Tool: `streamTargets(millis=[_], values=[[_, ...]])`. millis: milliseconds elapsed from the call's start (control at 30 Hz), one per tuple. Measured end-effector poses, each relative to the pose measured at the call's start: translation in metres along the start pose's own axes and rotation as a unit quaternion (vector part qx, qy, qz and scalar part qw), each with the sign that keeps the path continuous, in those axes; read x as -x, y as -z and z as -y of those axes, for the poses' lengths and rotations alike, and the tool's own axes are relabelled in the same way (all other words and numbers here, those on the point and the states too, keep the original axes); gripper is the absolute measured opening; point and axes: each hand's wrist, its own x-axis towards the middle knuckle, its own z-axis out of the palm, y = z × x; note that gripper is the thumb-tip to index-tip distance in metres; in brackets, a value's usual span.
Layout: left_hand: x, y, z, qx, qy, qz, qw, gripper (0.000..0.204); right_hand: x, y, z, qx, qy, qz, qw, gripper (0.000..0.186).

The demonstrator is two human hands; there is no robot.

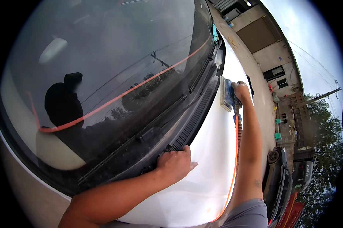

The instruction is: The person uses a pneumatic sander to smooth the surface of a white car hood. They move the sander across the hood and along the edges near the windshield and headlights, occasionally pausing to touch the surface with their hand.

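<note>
My right hand [241, 91] is closed round a blue power sander [228, 92]. The sander's flat, pale pad faces the white hood [207, 167] beside the windshield. A ribbed hose [238, 140] and an orange air line [233, 167] trail from the tool toward me. My left hand [175, 164] is at the near part of the black cowl trim [184, 136], below the glass. Its fingers curl over the trim's edge, with the tips partly hidden, and the thumb sticks out above the hood.
The windshield [114, 49] fills the left side and reflects a dark figure and the orange line. Wiper arms [203, 70] lie along its base. Green tape [214, 32] sticks near its far corner. Right of the hood are pavement, buildings [276, 53] and a parked dark car [279, 174].
</note>
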Motion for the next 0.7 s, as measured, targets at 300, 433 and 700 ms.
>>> streamTargets(millis=[300,433,700], values=[[-0.008,0.012,-0.001,0.035,0.006,0.039,0.999,0.055,-0.077,-0.005,-0.040,0.049,-0.019,0.005,0.999,0.053],[-0.012,0.005,0.006,0.029,0.017,0.032,0.999,0.056,-0.055,-0.024,-0.023,0.028,-0.016,0.004,0.999,0.057],[-0.006,0.006,-0.001,-0.002,0.021,0.009,1.000,0.060,0.046,-0.008,0.005,-0.010,0.009,-0.003,1.000,0.065]])
